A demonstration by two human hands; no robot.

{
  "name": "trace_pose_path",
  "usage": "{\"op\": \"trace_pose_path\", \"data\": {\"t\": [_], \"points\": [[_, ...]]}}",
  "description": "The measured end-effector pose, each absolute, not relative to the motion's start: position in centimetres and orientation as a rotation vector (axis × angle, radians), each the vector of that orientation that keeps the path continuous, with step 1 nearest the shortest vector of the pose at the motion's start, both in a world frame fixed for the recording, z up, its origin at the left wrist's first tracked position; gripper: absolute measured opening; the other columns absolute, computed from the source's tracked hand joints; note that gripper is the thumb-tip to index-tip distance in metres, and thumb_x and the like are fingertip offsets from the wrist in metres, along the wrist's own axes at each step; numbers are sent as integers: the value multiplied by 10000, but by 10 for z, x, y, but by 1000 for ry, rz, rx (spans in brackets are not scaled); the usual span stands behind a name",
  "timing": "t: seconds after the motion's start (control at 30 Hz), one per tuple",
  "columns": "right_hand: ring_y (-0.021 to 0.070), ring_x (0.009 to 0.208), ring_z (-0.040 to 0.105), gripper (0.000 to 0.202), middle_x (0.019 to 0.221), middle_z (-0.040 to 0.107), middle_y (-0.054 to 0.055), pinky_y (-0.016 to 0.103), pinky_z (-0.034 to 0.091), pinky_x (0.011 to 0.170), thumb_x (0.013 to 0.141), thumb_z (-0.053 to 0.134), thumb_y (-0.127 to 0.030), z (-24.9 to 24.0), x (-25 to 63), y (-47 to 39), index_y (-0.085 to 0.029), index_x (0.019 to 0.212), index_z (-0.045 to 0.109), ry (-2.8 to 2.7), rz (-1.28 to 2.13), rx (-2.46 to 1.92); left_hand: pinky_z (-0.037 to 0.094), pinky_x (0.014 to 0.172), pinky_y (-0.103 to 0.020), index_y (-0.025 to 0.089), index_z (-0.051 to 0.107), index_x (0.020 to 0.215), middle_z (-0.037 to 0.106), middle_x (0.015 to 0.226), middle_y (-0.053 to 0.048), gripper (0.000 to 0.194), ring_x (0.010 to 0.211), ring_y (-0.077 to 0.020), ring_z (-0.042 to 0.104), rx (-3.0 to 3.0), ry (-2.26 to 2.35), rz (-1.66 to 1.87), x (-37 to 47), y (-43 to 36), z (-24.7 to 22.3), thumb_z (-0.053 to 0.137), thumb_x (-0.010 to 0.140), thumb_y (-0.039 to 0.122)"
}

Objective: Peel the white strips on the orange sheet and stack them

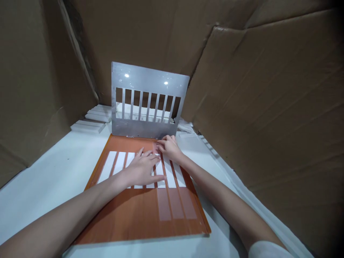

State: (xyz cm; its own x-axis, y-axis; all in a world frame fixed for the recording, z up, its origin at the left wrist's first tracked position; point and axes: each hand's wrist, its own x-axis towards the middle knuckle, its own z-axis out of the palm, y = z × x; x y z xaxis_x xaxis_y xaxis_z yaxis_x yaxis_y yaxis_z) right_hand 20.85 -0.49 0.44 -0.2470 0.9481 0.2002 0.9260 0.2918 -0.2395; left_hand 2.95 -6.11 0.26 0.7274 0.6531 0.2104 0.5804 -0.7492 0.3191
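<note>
A flat orange board [115, 215] lies before me, with several white strips [107, 166] side by side across its middle. Clear film tails [176, 204] extend below the strips on the right. My left hand [145, 167] rests palm down over the middle strips, fingers spread and thumb pointing right; it hides parts of them. At the board's far edge, my right hand [170, 147] has its fingers bent and drawn together at a piece of clear film [155, 146] above a strip. A grey metal frame [150, 77] with several slots stands raised along that far edge.
Stacks of white strips [98, 114] lie behind the board at left. More white pieces [185, 126] are at the back right. The white table [34, 193] is bounded by cardboard walls [282, 107] at left, back and right.
</note>
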Motion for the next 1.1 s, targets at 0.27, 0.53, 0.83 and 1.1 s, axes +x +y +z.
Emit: {"op": "trace_pose_path", "data": {"t": [0.27, 0.53, 0.83, 1.1], "points": [[205, 937, 394, 228, 1005, 564, 86, 330, 309, 872, 805, 535, -296, -2, 210, 1, -162, 894, 696, -2239, 148, -1616, 134, 1068, -483, 218, 529, 1173, 574, 1201, -56, 596, 1218, -262, 392, 2692, 982, 449, 29, -56, -4, 488, 761, 646], [127, 772, 567, 192, 833, 641, 37, 238, 427, 709, 740, 496, -112, 4, 207, -6, -138, 928, 530, -2141, 346, -1536, 125, 1070, -508, 229, 575, 1121, 469, 1298, -66, 584, 1273, -291, 286, 2725, 996, 478, 29, -56, -2, 497, 740, 664], [132, 805, 639, 191, 892, 692, 66, 245, 459, 736, 795, 489, -97, 9, 213, -39, -145, 962, 566, -2193, 459, -1310, 177, 1039, -519, 242, 623, 1055, 451, 1193, -89, 553, 1146, -303, 368, 2714, 1060, 540, 30, -57, -2, 557, 698, 659], [149, 827, 616, 195, 906, 694, 51, 259, 433, 765, 830, 486, -116, 12, 214, -56, -161, 922, 651, -2357, 273, -1301, 292, 972, -469, 172, 563, 1036, 454, 1081, -105, 613, 1051, -302, 400, 2707, 1165, 531, 32, -58, -1, 596, 660, 655]]}}
